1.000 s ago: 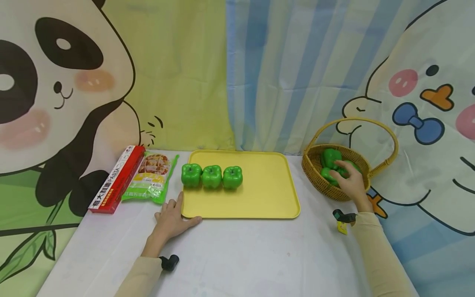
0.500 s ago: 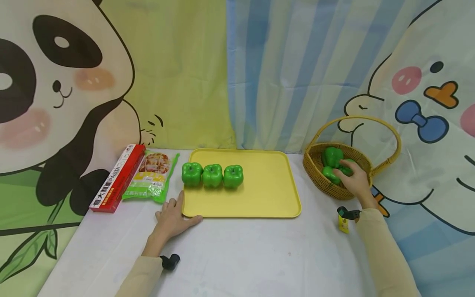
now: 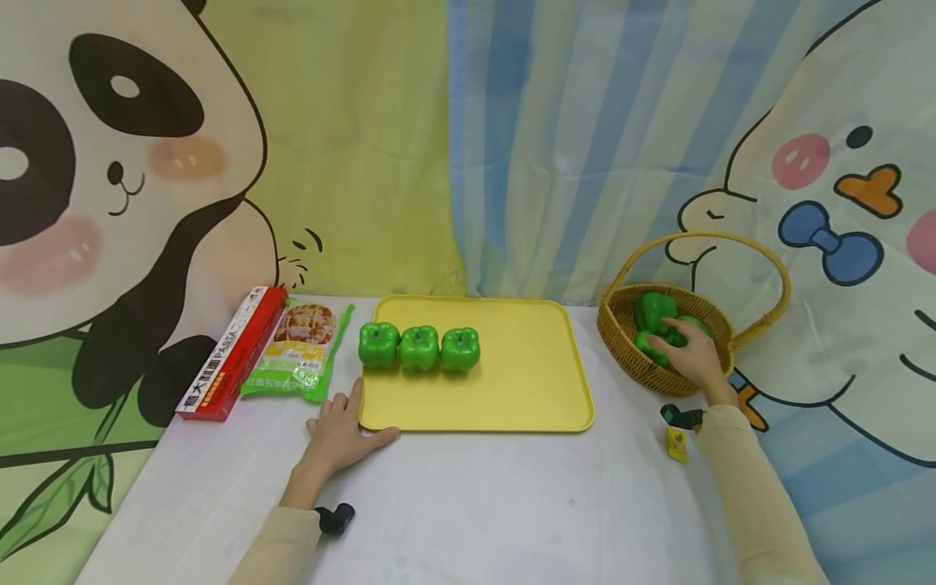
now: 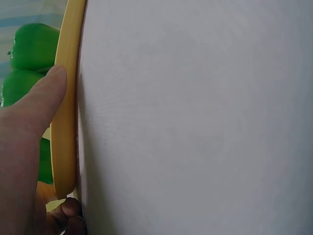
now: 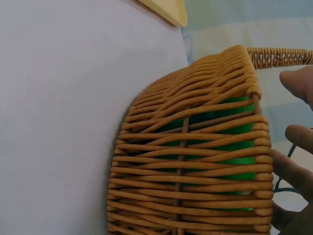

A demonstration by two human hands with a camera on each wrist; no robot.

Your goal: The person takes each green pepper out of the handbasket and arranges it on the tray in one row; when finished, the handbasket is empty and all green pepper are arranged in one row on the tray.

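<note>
My left hand (image 3: 339, 432) rests at the front left corner of a yellow tray (image 3: 526, 374). Its thumb lies along the front edge, and the index finger touches the left side. In the left wrist view the thumb (image 4: 51, 90) presses on the tray's rim (image 4: 66, 132). A row of green bell peppers (image 3: 419, 349) stands on the tray's left part. At the right, my right hand (image 3: 695, 357) reaches over a wicker basket (image 3: 636, 370) with several green bell peppers (image 3: 656, 310) inside. Thumb and fingers are apart above the peppers; the palm hides part of one.
Left of the tray lie a green food packet (image 3: 300, 349) and a red pasta box (image 3: 234, 353). A small yellow packet (image 3: 677, 444) is near my right wrist. The basket's tall handle (image 3: 764, 268) arches behind my right hand. Printed curtains hang at the back.
My right hand dips slightly over the peppers in the basket, then comes back up a little. The left hand and the peppers on the tray stay in place.
</note>
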